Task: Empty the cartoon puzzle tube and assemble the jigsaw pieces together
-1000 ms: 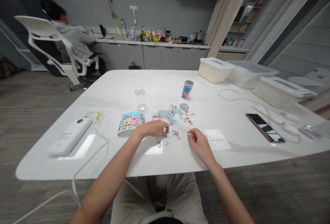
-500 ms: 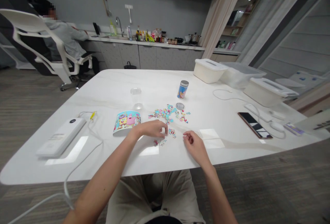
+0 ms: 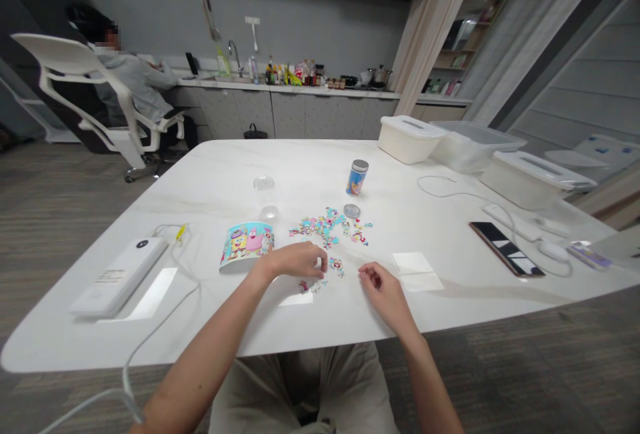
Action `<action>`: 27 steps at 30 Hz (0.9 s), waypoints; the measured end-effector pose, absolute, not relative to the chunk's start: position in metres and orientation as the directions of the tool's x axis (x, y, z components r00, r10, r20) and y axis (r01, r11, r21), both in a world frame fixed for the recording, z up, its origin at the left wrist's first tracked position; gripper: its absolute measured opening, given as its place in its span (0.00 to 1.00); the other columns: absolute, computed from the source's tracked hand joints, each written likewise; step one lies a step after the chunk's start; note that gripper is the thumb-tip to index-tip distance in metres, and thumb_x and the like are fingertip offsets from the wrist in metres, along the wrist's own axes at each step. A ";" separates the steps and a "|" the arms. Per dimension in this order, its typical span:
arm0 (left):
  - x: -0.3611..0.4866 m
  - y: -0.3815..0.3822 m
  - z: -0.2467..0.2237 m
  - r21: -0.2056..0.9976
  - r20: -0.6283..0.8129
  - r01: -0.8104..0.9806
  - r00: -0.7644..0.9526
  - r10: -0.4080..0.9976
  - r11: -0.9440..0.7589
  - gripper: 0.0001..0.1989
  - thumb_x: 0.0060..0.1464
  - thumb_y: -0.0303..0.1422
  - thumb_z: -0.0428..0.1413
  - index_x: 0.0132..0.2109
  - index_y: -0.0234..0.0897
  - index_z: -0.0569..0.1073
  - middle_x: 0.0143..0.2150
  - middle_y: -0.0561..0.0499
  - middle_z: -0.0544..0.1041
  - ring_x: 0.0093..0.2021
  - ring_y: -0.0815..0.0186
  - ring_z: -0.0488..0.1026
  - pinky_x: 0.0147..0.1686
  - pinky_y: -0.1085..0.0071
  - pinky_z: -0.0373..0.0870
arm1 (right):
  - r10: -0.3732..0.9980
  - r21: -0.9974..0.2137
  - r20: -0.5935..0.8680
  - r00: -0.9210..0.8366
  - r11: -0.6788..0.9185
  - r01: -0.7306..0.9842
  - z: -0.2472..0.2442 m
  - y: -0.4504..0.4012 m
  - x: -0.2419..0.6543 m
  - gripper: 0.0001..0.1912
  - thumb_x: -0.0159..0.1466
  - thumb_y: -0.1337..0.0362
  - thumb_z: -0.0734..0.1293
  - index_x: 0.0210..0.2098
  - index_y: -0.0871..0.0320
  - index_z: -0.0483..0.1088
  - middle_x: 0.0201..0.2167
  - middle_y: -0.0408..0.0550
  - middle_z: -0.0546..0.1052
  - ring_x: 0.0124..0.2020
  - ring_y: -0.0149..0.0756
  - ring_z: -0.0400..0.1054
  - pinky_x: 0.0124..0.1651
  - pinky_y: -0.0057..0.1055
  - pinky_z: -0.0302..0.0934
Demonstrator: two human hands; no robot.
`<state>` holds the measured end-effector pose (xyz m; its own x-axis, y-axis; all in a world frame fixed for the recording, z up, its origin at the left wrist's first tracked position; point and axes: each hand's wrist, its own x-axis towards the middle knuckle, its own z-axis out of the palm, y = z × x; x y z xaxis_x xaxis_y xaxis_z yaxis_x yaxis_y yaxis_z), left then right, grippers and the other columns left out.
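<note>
The left hand (image 3: 299,261) reaches in over the white worktop (image 3: 450,241), fingers bent down and thumb curving toward them; from where I sit, I cannot tell whether a puzzle piece is pinched between the tips. A curved printed sheet (image 3: 247,244) lies to its left, showing cartoon figures on pale blue. Just below the fingertips I see a few loose pieces (image 3: 313,288), one reddish, the others pale. Beyond the hand spreads the pile of puzzle pieces (image 3: 325,224), flat and jumbled, mostly turquoise with pink, yellow and red bits. Nearer me, between the two hands, is a small patch of pieces (image 3: 335,264) sitting close together, red and white with blue edges. The right hand (image 3: 383,291) comes next, fingers loosely curled and thumb near the forefinger; I can't make out anything held in it.

Compared with a second ago, my view has swung slightly, and the left fingertips sit a little closer to the small patch. The right hand keeps about the same gap from it, and the pile looks unchanged.
</note>
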<state>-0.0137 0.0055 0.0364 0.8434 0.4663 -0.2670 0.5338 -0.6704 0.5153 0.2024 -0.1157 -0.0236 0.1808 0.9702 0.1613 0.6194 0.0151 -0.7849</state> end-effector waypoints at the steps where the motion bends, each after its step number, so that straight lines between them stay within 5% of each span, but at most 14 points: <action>1: -0.013 0.005 0.037 0.504 -0.265 0.533 0.845 0.465 -0.680 0.08 0.53 0.33 0.58 0.41 0.39 0.78 0.33 0.51 0.76 0.34 0.65 0.72 0.36 0.72 0.62 | 0.969 -0.783 0.163 0.185 0.013 0.622 -0.023 -0.115 0.202 0.09 0.62 0.58 0.60 0.34 0.53 0.69 0.24 0.43 0.72 0.24 0.38 0.64 0.30 0.34 0.59; 12: -0.011 0.001 0.039 0.444 -0.257 0.540 0.841 0.476 -0.715 0.08 0.54 0.34 0.57 0.41 0.42 0.78 0.35 0.50 0.77 0.37 0.63 0.72 0.37 0.71 0.62 | 0.976 -0.784 0.167 0.143 0.044 0.619 -0.023 -0.117 0.196 0.07 0.62 0.60 0.61 0.34 0.54 0.69 0.27 0.45 0.73 0.28 0.39 0.66 0.35 0.36 0.63; 17: -0.012 0.004 0.037 0.464 -0.275 0.576 0.816 0.509 -0.673 0.10 0.55 0.35 0.55 0.42 0.42 0.78 0.37 0.50 0.77 0.38 0.63 0.73 0.37 0.71 0.62 | 0.962 -0.843 0.174 0.209 0.036 0.537 -0.019 -0.107 0.250 0.14 0.61 0.55 0.62 0.42 0.55 0.69 0.34 0.49 0.73 0.35 0.41 0.69 0.36 0.36 0.66; 20: -0.012 0.005 0.035 0.470 -0.277 0.575 0.817 0.506 -0.670 0.10 0.54 0.36 0.54 0.41 0.42 0.78 0.36 0.50 0.77 0.38 0.62 0.73 0.37 0.71 0.63 | 0.811 -0.720 0.291 0.507 -0.163 0.675 -0.007 -0.102 0.336 0.25 0.57 0.54 0.64 0.51 0.60 0.66 0.46 0.59 0.70 0.42 0.47 0.69 0.41 0.43 0.67; 23: -0.013 0.006 0.034 0.468 -0.257 0.560 0.826 0.501 -0.684 0.11 0.54 0.37 0.54 0.41 0.42 0.78 0.34 0.50 0.77 0.38 0.62 0.73 0.37 0.71 0.63 | 0.557 -0.474 0.362 0.747 -0.580 0.662 0.003 -0.105 0.423 0.36 0.57 0.57 0.65 0.61 0.70 0.58 0.55 0.73 0.64 0.58 0.60 0.59 0.56 0.50 0.57; 27: -0.013 0.006 0.032 0.466 -0.244 0.553 0.831 0.500 -0.691 0.11 0.53 0.37 0.54 0.41 0.43 0.78 0.30 0.51 0.75 0.34 0.63 0.72 0.34 0.71 0.62 | 0.489 -0.299 0.063 0.870 -0.822 0.484 0.007 -0.111 0.483 0.44 0.57 0.51 0.66 0.64 0.72 0.53 0.57 0.78 0.63 0.59 0.68 0.59 0.55 0.55 0.56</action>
